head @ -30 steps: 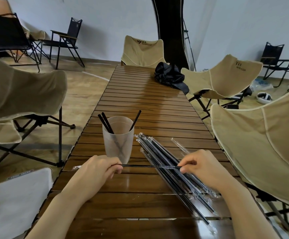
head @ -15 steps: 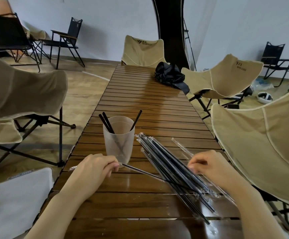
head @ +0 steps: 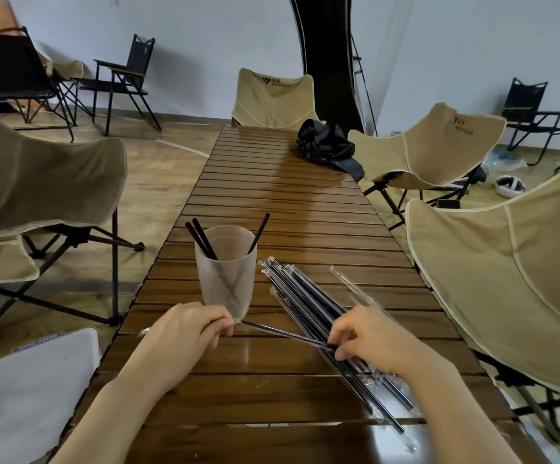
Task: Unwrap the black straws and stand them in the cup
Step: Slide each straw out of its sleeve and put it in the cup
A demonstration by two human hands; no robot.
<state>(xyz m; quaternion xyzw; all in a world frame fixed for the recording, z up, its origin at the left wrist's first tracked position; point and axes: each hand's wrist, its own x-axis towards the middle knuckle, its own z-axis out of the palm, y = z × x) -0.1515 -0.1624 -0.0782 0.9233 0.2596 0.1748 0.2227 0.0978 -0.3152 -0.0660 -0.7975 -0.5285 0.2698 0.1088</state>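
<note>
Centrally, one wrapped black straw, long axis left to right, its right end nearer the person: left hand pinches one end with curled fingers, right hand pinches the other over the pile of wrapped straws. Translucent cup, just beyond the left hand, on the slatted wooden table: three unwrapped straws, two leaning left, one right.

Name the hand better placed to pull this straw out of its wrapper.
Right, likely. The right hand pinches the dark end of the straw above the wrapped pile; the left hand pinches the other end by the cup, clear wrapper tail trailing behind it, so it can anchor the wrapper.
</note>
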